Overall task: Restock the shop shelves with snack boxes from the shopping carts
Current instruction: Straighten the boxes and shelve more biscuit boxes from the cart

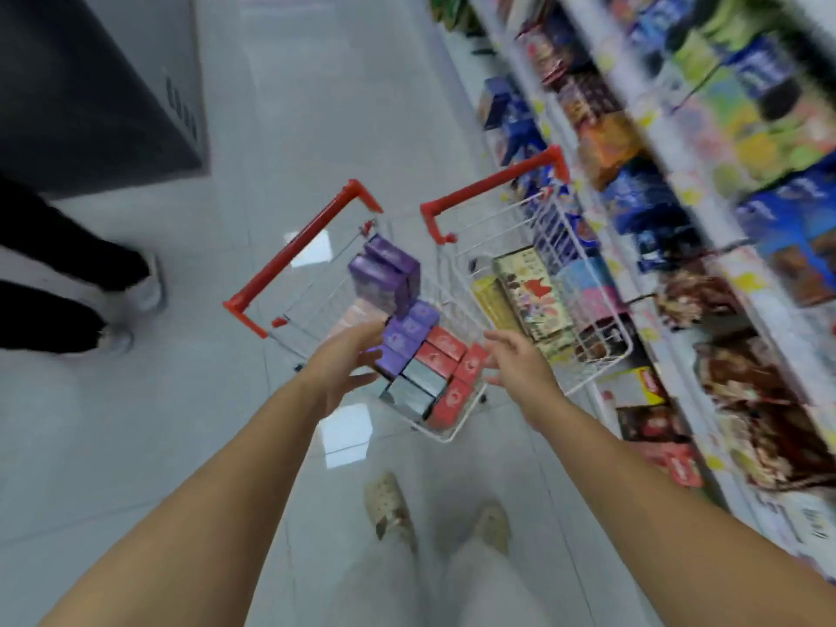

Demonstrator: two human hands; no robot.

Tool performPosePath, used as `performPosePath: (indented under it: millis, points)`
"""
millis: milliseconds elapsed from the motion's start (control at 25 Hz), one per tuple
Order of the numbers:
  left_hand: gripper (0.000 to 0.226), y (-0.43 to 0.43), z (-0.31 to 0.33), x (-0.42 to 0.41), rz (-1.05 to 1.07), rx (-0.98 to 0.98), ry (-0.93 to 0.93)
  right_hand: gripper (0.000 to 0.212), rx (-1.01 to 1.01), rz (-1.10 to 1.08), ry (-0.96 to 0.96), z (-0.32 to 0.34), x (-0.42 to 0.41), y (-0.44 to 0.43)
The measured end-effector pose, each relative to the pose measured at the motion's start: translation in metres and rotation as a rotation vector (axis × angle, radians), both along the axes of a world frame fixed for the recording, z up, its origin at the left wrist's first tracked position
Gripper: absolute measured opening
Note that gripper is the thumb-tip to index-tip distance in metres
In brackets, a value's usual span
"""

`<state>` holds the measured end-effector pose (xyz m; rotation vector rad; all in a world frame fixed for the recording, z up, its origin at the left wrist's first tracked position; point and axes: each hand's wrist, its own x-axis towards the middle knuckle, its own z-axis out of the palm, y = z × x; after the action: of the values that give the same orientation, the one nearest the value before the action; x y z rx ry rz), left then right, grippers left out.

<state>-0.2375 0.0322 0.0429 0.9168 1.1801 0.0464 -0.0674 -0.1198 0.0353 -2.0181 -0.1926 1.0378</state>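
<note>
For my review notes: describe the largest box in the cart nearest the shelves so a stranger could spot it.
In the aisle, find the red-handled wire cart standing next to the shelves. In it sits a broad cream box printed with cartoon figures. It is larger than the yellow box and pink boxes flanking it.

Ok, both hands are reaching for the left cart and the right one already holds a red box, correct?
No: the head view shows the right hand open and empty beside the red boxes. Both hands, the left hand too, do reach for the left cart.
</note>
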Motion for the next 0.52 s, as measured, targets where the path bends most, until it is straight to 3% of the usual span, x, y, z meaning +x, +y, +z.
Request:
performPosePath:
  millis: [280, 520]
  points:
    - [0.037, 0.072, -0.076, -0.022, 0.115, -0.06, 0.034, 0.052, -0.129, 0.38, -0.13, -0.08, -0.004, 0.123]
    - [0.02, 0.094, -0.122, -0.011, 0.202, -0.091, -0.001, 0.107, -0.372, 0.795, -0.657, -0.161, 0.021, 0.216]
